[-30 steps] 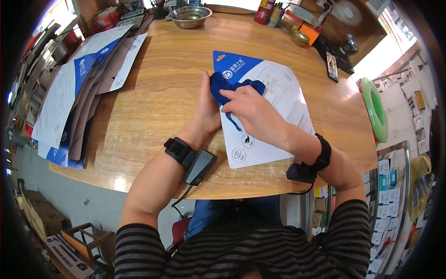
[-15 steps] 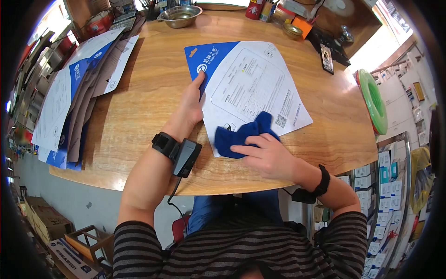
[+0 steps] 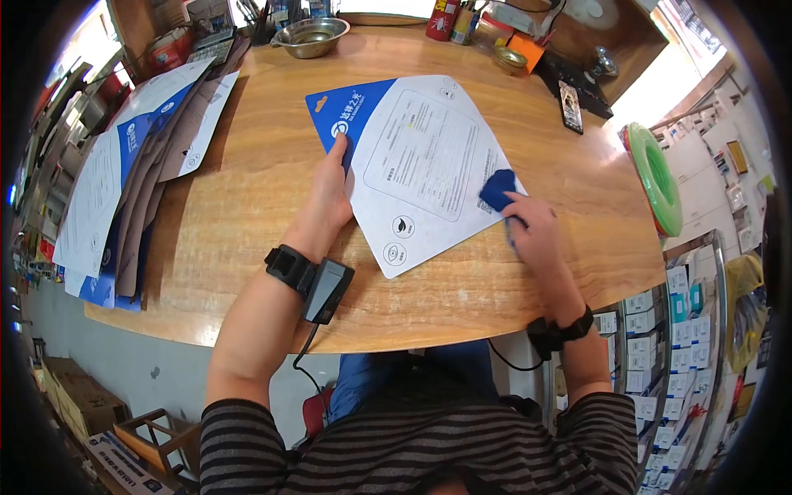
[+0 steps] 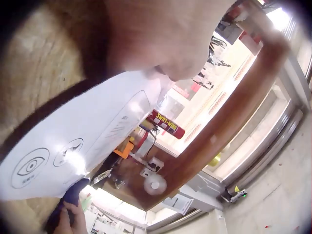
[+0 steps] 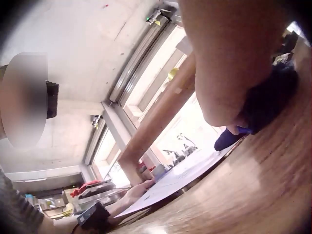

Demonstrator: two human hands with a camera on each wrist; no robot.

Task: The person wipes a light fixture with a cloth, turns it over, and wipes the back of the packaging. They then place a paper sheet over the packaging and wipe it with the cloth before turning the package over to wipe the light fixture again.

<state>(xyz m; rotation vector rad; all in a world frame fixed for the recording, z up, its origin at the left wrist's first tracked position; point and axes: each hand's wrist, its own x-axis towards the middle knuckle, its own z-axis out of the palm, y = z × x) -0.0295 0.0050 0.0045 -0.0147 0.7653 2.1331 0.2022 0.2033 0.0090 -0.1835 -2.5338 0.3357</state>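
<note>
A white printed sheet with a blue header corner lies on the wooden table. My left hand lies flat on the sheet's left edge and presses it down. My right hand grips a bunched blue cloth at the sheet's right edge, the cloth sticking out past the fingertips. The left wrist view shows the sheet under my palm, with the cloth far off. In the right wrist view the cloth is tucked under my right hand, touching the table.
A stack of similar sheets covers the table's left side. A metal bowl, a spray can and a small tin stand along the far edge. A phone lies at the back right. A green roll is beyond the right edge.
My right hand moved the cloth from the sheet's blue top corner down to its near edge, then across to its right edge. The left hand stays pressed on the sheet.
</note>
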